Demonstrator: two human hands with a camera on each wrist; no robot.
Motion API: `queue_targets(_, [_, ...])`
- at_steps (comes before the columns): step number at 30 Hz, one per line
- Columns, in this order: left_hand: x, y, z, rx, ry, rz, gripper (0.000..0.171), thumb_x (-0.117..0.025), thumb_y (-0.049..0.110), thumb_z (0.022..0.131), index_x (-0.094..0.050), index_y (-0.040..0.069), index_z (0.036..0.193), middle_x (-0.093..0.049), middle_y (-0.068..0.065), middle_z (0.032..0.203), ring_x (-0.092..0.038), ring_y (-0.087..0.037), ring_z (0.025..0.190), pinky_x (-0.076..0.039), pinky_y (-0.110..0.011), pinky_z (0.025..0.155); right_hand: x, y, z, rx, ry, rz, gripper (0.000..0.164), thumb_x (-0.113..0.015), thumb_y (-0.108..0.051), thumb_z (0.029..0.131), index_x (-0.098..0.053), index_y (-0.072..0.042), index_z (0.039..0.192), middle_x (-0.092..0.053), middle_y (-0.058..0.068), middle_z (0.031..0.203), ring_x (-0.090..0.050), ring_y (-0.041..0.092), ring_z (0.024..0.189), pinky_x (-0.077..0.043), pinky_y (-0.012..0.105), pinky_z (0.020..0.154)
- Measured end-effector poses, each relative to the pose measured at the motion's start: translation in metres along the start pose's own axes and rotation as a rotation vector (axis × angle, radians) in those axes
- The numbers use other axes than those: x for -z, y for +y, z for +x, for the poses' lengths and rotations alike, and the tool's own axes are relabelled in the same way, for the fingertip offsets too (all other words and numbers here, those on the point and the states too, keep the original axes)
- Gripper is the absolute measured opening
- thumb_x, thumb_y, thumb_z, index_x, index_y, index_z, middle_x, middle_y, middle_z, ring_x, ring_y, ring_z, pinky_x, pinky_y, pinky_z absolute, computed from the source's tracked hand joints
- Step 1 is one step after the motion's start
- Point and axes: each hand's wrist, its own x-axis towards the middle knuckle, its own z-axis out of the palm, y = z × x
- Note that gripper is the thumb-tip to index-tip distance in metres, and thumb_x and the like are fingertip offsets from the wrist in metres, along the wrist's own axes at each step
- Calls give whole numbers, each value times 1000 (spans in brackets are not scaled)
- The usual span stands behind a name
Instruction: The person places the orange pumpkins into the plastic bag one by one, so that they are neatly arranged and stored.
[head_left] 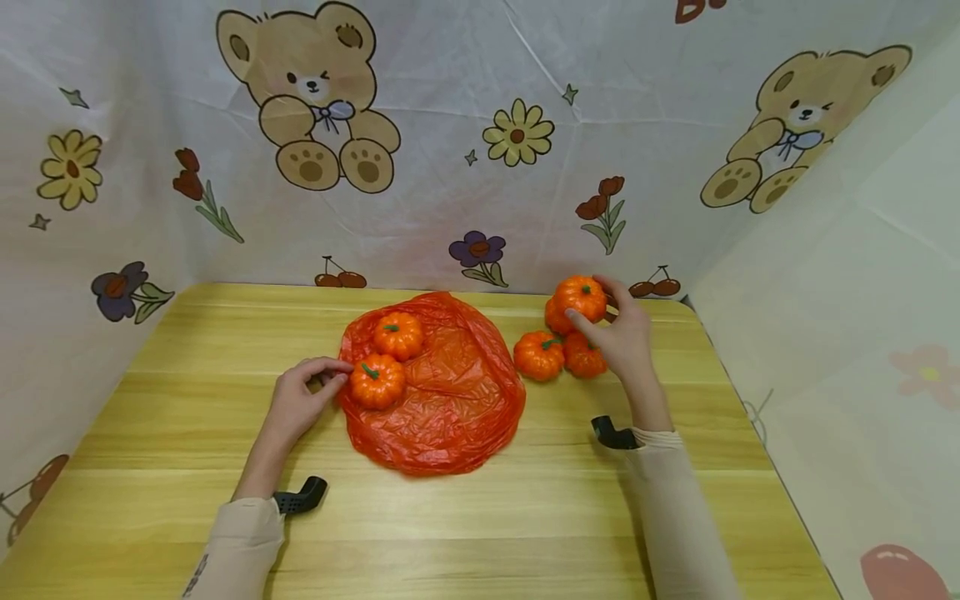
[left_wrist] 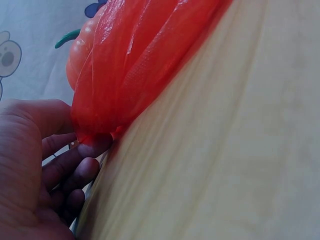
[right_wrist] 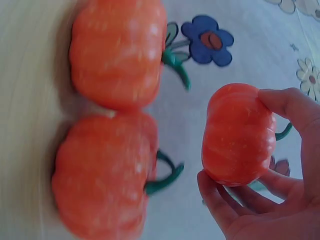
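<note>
A red plastic bag [head_left: 450, 400] lies spread on the wooden table, with one small orange pumpkin [head_left: 399, 336] and a second pumpkin [head_left: 378, 382] on its left part. My left hand [head_left: 302, 398] pinches the bag's left edge; in the left wrist view the thin red film [left_wrist: 125, 75] runs between the fingers. At the right, my right hand [head_left: 626, 333] grips a pumpkin [right_wrist: 237, 135] between thumb and fingers, raised above the others. Below it sit a front-left pumpkin [head_left: 538, 356], a front-right pumpkin [head_left: 585, 357] and one at the back [head_left: 553, 317], partly hidden by the held one.
The wooden table [head_left: 465, 533] ends at a cloth backdrop [head_left: 450, 83] printed with bears and flowers. More cloth hangs at both sides. A black wrist mount [head_left: 302, 496] sits on the left sleeve, another black mount [head_left: 612, 433] on the right.
</note>
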Motion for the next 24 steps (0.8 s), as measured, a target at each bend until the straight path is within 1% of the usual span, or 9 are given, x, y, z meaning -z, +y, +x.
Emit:
queue_targets(6, [0, 1, 0, -4, 3, -3, 13, -73, 12, 100, -79, 8, 111, -73, -9, 104, -58, -8, 87, -47, -16, 73, -17, -15, 0, 15, -58, 4, 71, -85, -29, 90, -53, -8, 150, -62, 17, 142, -58, 35, 130, -50, 57, 109])
queue_targets(13, [-1, 0, 0, -2, 4, 5, 13, -72, 12, 101, -79, 8, 112, -73, -9, 104, -58, -8, 87, -47, -16, 74, -37, -30, -2, 49, -88, 21, 72, -87, -31, 87, -55, -11, 148, -63, 14, 139, -61, 33, 125, -52, 54, 107])
queue_targets(24, [-1, -2, 0, -9, 9, -2, 13, -73, 13, 100, -80, 9, 111, -73, -9, 102, -58, -9, 86, -47, -17, 73, -76, -61, -7, 72, -145, 56, 72, -87, -31, 87, -55, -13, 149, -62, 10, 143, -59, 29, 131, -55, 51, 105])
